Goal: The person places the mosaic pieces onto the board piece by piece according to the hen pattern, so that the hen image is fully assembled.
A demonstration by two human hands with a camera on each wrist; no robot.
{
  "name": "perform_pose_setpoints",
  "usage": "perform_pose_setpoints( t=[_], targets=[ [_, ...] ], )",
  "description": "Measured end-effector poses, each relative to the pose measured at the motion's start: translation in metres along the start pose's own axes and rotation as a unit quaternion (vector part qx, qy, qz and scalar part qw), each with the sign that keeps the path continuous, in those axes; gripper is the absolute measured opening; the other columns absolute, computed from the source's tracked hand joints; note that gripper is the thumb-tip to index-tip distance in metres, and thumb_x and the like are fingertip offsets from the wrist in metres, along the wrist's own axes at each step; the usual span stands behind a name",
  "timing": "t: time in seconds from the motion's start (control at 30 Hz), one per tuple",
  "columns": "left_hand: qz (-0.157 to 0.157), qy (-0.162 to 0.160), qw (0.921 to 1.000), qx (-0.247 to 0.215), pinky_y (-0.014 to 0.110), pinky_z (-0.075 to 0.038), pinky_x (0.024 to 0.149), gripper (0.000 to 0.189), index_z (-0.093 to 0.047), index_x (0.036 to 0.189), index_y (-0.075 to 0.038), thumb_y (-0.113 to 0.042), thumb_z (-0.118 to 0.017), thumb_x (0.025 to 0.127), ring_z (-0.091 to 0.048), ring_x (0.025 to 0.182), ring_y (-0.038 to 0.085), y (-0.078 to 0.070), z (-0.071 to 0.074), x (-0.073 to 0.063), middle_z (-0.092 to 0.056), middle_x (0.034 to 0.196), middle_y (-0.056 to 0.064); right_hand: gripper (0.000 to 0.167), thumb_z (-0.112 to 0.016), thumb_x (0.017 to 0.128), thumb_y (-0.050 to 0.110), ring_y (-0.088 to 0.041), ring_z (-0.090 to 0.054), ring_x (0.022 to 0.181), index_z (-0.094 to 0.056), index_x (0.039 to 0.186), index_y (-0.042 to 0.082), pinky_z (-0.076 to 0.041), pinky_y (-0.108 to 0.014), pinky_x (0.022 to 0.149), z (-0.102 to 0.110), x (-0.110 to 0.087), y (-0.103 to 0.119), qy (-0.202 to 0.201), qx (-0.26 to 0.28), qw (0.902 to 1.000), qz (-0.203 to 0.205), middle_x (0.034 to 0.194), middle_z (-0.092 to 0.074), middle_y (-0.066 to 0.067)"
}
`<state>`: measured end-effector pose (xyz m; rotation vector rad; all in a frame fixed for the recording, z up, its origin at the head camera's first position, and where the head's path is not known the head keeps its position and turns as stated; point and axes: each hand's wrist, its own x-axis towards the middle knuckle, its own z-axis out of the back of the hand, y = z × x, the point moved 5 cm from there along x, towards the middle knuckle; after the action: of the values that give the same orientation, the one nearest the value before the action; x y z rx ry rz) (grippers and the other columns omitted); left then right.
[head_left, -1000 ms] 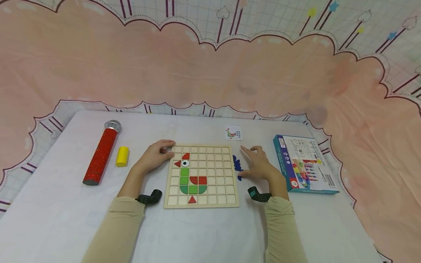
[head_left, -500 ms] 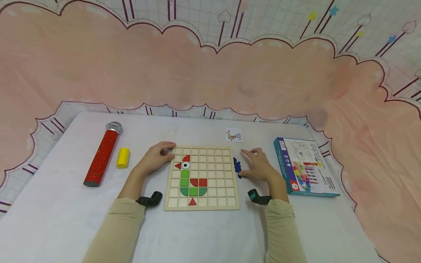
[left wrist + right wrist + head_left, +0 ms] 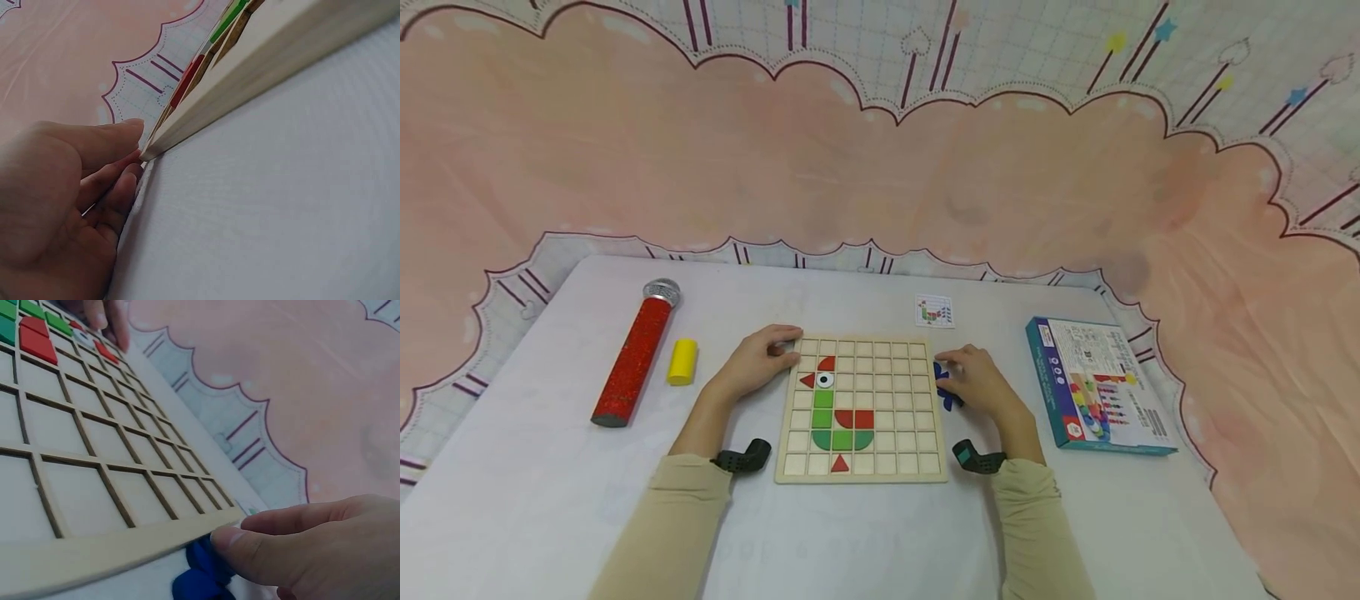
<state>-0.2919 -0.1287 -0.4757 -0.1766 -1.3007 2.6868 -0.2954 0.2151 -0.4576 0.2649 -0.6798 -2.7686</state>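
Observation:
A wooden grid board (image 3: 861,479) lies flat in the middle of the head view, with red, green and eye-marked pieces set in its cells as a bird shape. My left hand (image 3: 756,364) holds the board's far left corner; the left wrist view puts thumb and fingertips (image 3: 128,178) at that corner. Beside the board's right edge, my right hand (image 3: 979,382) pinches a dark blue piece (image 3: 211,557) between thumb and index finger. More blue pieces (image 3: 948,402) lie under and next to it, partly hidden by the hand.
A small picture card (image 3: 935,311) showing a bird pattern lies behind the board. To the right is a flat printed box (image 3: 1108,383). A red microphone (image 3: 634,362) and a yellow cylinder (image 3: 682,362) stand off to the left on the white tabletop (image 3: 850,542).
The right hand has shifted left toward the board, and its thumb and index finger have closed in over the blue pieces, which have moved slightly. The left hand stays at the corner.

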Motion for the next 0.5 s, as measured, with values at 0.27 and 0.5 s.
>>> perform_pose_setpoints(
  t=[0.27, 0.5],
  targets=[
    [-0.004, 0.0, 1.0, -0.003, 0.047, -0.042, 0.1, 0.047, -0.051, 0.137, -0.008, -0.02, -0.062, 0.092, -0.051, 0.111, 0.029, 0.0, -0.002, 0.0, -0.047, 0.143, 0.01, 0.041, -0.065, 0.09, 0.022, -0.028, -0.049, 0.106, -0.058, 0.13, 0.016, -0.047, -0.045, 0.092, 0.018, -0.011, -0.031, 0.012, 0.034, 0.9986, -0.039, 0.12, -0.057, -0.012],
    [0.001, -0.001, 1.0, 0.004, 0.046, -0.043, 0.098, 0.047, -0.051, 0.137, -0.009, -0.021, -0.061, 0.093, -0.051, 0.109, 0.027, 0.0, 0.0, 0.001, -0.047, 0.143, 0.01, 0.039, -0.071, 0.085, 0.022, -0.029, -0.05, 0.108, -0.063, 0.123, 0.018, -0.045, -0.048, 0.095, 0.028, -0.02, -0.057, 0.059, 0.032, 0.9965, -0.05, 0.12, -0.059, -0.011]
  ],
)
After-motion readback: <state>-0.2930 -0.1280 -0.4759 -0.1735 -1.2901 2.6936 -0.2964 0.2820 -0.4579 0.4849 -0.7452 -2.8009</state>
